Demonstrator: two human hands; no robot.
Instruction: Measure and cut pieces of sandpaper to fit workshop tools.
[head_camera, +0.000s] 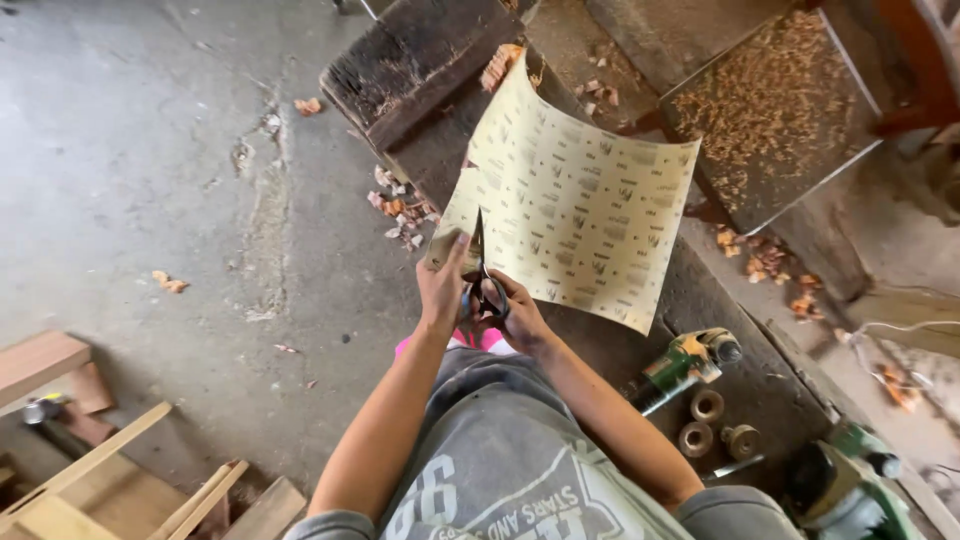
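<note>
- My left hand (442, 290) pinches the near left edge of a yellowish sheet of sandpaper (575, 205), thumb and fingers closed on the strip beside the cut.
- My right hand (512, 312) is wrapped through the handles of a pair of scissors (478, 270), just beside my left hand and almost touching it.
- The scissors' long axis runs away from me, blades pointing up into the sheet, partway into its near edge.
- The sheet's printed back faces me; it hangs curved in the air, spreading up and to the right of my grip, its far corner over a dark wooden beam (415, 60).
- Right of my right forearm lies a green power tool (685, 365), with three small round metal rings (710, 425) beyond it.
- Farther right, a tray of wood shavings (770, 110).
- Left of my left arm lie pale wooden planks (80, 490) on the bare grey concrete floor (140, 160), with wood chips scattered about.
</note>
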